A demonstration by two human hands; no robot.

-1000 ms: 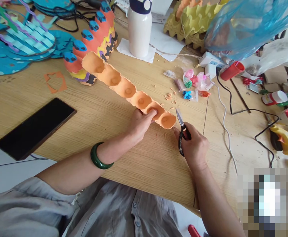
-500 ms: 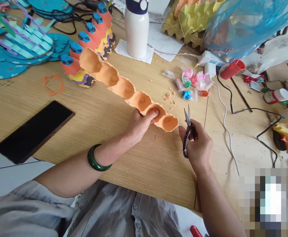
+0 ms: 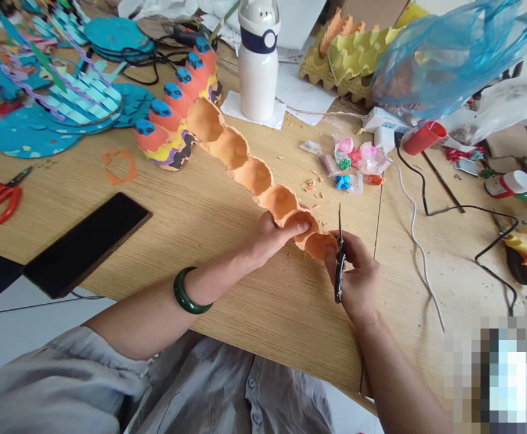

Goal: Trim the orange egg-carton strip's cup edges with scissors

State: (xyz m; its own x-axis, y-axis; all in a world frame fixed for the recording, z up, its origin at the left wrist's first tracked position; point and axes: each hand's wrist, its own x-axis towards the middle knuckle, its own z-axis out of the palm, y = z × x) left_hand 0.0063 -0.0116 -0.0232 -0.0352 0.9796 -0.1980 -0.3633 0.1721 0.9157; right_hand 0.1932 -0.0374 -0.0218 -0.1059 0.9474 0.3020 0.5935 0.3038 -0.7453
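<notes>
My L hand (image 3: pixel 265 242) pinches orange strip (image 3: pixel 253 175) mid-pic; R hand (image 3: pixel 359 276) curls tight round scissors (image 3: pixel 340 260). Squeezing hard could rip orange strip.

The person wears a grey button-front shirt (image 3: pixel 213 377) of soft, creased cloth; two small, round grey buttons (image 3: pixel 251 383) show down its front; the left sleeve (image 3: pixel 82 367) is loose and puffed, bunching in folds; a thick, glossy, dark green bangle (image 3: pixel 181 296) rings the forearm (image 3: pixel 143 319) behind the left hand (image 3: pixel 267 239).

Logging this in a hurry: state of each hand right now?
Left hand: closed on the orange cupped strip.
Right hand: closed on the black-handled scissors.
</notes>
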